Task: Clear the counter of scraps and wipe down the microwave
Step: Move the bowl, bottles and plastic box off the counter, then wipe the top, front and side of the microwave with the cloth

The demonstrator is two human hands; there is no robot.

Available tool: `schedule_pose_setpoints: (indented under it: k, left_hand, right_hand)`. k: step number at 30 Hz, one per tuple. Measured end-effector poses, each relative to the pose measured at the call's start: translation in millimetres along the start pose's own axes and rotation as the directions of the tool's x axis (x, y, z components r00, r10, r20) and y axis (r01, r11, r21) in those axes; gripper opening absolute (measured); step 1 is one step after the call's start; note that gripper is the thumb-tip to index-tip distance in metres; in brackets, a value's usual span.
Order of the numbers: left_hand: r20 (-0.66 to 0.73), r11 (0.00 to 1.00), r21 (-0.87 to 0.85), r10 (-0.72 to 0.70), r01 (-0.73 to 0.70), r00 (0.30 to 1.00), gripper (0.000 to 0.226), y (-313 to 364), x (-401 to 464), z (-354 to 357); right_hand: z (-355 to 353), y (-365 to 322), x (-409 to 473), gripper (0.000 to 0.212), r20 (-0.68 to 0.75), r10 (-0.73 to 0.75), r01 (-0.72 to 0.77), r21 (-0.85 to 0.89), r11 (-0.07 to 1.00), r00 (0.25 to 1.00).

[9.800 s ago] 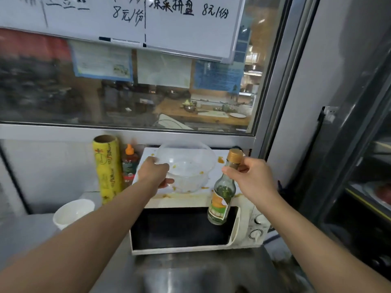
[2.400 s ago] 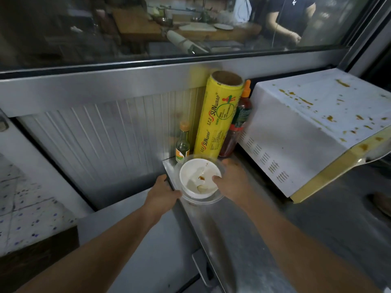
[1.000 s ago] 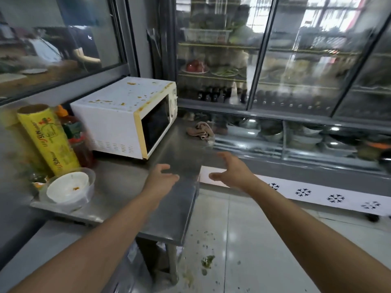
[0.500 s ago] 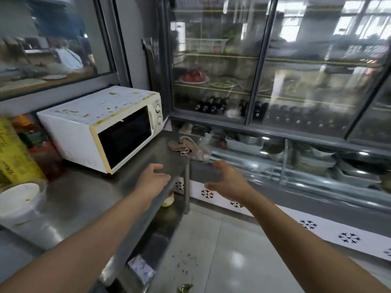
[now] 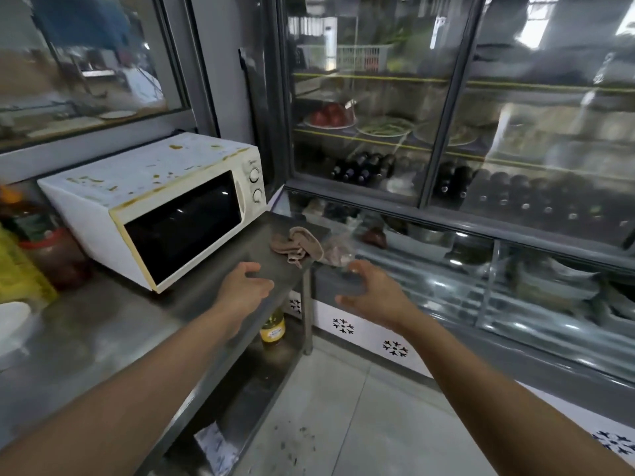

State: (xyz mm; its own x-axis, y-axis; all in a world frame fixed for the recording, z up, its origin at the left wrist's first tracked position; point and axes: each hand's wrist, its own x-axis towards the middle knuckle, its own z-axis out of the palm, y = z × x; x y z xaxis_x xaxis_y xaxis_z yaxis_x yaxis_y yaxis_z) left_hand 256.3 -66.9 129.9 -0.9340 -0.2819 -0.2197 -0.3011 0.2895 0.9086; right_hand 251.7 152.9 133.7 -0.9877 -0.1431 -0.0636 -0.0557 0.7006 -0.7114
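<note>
Both of your hands are in front of you and hold nothing. Your left hand point(image 5: 244, 286) is over the grey steel counter point(image 5: 103, 338), fingers loosely apart. Your right hand point(image 5: 369, 293) is beyond the counter's end, over the floor, fingers spread.

Just ahead, the crumpled brown cloth point(image 5: 296, 244) lies at the far corner of the counter, near the edge, with a clear plastic bag point(image 5: 335, 252) touching it. I think the cloth is your next pick. Take it from above with one hand, so you do not push it over the edge.

Further back, the stained white microwave point(image 5: 154, 204) stands on the counter. Its top has orange spots, and there is free space above for wiping.
</note>
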Motion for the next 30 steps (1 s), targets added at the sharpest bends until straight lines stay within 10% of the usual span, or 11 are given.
schedule_pose_setpoints:
  k: [30]
  left_hand:
    - [-0.302,0.941,-0.209,-0.320,0.265,0.898,0.026,3,268,77]
  right_hand:
    - [61,41,413,0.056,0.493,-0.095,0.170,-0.109,0.979,0.865]
